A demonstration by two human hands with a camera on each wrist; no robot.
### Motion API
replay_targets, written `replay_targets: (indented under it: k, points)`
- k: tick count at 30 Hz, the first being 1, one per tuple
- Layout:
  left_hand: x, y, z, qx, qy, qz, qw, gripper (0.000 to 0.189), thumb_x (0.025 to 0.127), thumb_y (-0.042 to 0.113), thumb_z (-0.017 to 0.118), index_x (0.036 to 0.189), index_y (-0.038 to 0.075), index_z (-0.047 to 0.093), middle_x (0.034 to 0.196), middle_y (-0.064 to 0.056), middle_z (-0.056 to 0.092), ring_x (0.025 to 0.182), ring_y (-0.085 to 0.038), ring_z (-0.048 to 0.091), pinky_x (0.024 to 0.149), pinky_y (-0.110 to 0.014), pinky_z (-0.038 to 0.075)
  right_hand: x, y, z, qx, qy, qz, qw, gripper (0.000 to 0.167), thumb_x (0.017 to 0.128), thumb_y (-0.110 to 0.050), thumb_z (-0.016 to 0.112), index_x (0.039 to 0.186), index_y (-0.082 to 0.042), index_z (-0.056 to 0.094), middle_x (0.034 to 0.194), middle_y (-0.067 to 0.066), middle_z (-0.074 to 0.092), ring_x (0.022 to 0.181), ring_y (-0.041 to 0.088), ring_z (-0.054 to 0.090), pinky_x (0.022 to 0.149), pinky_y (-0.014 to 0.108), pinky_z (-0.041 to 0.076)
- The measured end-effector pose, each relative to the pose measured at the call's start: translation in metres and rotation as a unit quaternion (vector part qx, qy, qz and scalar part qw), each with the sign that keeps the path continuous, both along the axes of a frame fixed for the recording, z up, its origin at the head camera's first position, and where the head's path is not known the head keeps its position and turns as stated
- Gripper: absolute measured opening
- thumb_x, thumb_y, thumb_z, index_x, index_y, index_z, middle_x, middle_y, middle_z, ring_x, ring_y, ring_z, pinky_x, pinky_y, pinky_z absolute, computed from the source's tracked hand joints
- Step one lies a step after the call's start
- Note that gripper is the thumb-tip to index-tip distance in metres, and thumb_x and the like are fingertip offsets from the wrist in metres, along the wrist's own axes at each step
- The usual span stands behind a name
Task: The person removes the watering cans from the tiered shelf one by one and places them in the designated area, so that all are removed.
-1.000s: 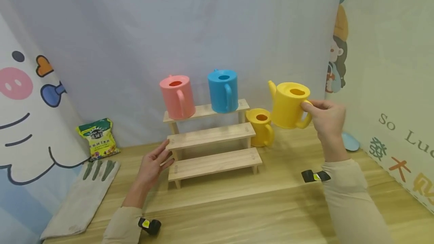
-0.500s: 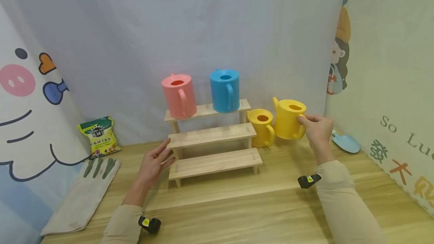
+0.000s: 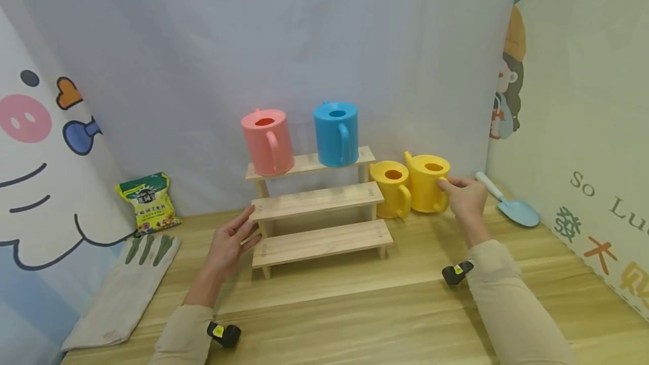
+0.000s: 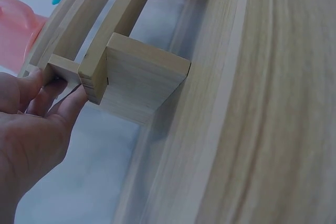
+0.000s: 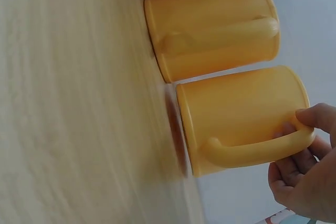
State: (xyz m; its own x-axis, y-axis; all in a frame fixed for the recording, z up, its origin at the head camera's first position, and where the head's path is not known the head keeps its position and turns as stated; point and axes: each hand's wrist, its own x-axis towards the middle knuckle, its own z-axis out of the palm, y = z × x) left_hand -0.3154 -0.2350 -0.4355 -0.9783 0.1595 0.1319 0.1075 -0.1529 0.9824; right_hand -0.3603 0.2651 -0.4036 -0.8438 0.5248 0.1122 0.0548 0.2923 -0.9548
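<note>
My right hand (image 3: 465, 200) pinches the upper handle of a yellow watering can (image 3: 425, 185). In the right wrist view, fingers curl through its handle and a narrow shadowed gap shows under its base. Close beside it, a second yellow watering can (image 3: 387, 189) stands upright on the table, right of a three-step wooden stand (image 3: 314, 203). My left hand (image 3: 226, 243) holds the left end of the stand's middle step; the left wrist view shows thumb and fingers (image 4: 71, 106) around that end. On the top step stand a pink watering can (image 3: 267, 145) and a blue watering can (image 3: 332, 139).
A light-blue trowel (image 3: 518, 212) lies at the right by the wall. At the left are a green-and-yellow packet (image 3: 149, 204) and a pale cloth glove (image 3: 119, 297). A curtain (image 3: 203, 72) hangs behind the wooden table (image 3: 355, 320).
My right hand has lowered the yellow watering can and brought it slightly left, beside the other yellow one. More of the trowel shows now. My left hand stays on the stand.
</note>
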Motion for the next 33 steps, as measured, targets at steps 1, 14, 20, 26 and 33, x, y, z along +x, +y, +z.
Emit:
replay_targets:
  k: [1,14,20,26,33]
  points:
    - [0.000,0.000,0.000,0.000,0.001,0.000,1.0000,0.050,0.109,0.006,0.040,0.157,0.002,0.027,0.163,-0.015,0.017,0.145,-0.037,0.027,0.107,-0.035,0.048,-0.001,-0.001,-0.001,-0.001,0.000,-0.003,1.0000,0.039,0.090,-0.026,0.076,0.115,0.003,0.073,0.110,0.012,0.066,0.090,0.014,0.057,0.068,0.016,0.052]
    - [0.000,0.002,0.001,-0.006,0.001,-0.001,1.0000,0.051,0.109,0.008,0.041,0.158,0.003,0.027,0.164,-0.013,0.017,0.145,-0.036,0.028,0.107,-0.036,0.047,-0.001,-0.005,-0.004,0.010,-0.007,0.004,0.9999,0.038,0.090,-0.023,0.076,0.118,0.003,0.072,0.118,0.018,0.067,0.097,0.018,0.059,0.069,0.013,0.051]
    - [0.000,0.003,0.002,-0.007,0.002,-0.005,1.0000,0.051,0.109,0.007,0.040,0.158,0.003,0.027,0.164,-0.014,0.017,0.145,-0.036,0.027,0.108,-0.036,0.047,0.004,0.000,0.003,0.007,-0.026,0.014,0.9996,0.054,0.093,-0.040,0.069,0.126,0.003,0.068,0.128,0.019,0.062,0.113,0.028,0.056,0.088,0.032,0.054]
    - [-0.001,0.005,0.002,-0.008,0.000,-0.006,1.0000,0.051,0.109,0.007,0.041,0.158,0.003,0.027,0.163,-0.015,0.017,0.145,-0.036,0.027,0.109,-0.038,0.046,0.015,-0.008,0.028,-0.002,0.020,-0.002,0.9998,0.063,0.092,-0.044,0.068,0.137,0.000,0.060,0.130,0.019,0.062,0.115,0.031,0.058,0.096,0.037,0.054]
    - [0.000,0.001,0.000,-0.002,0.000,-0.001,1.0000,0.051,0.109,0.007,0.041,0.158,0.002,0.026,0.163,-0.015,0.017,0.145,-0.037,0.026,0.107,-0.036,0.047,0.034,-0.047,0.059,0.019,0.107,0.059,0.9923,0.061,0.092,-0.039,0.073,0.138,-0.002,0.059,0.118,0.016,0.068,0.105,0.024,0.063,0.090,0.026,0.056]
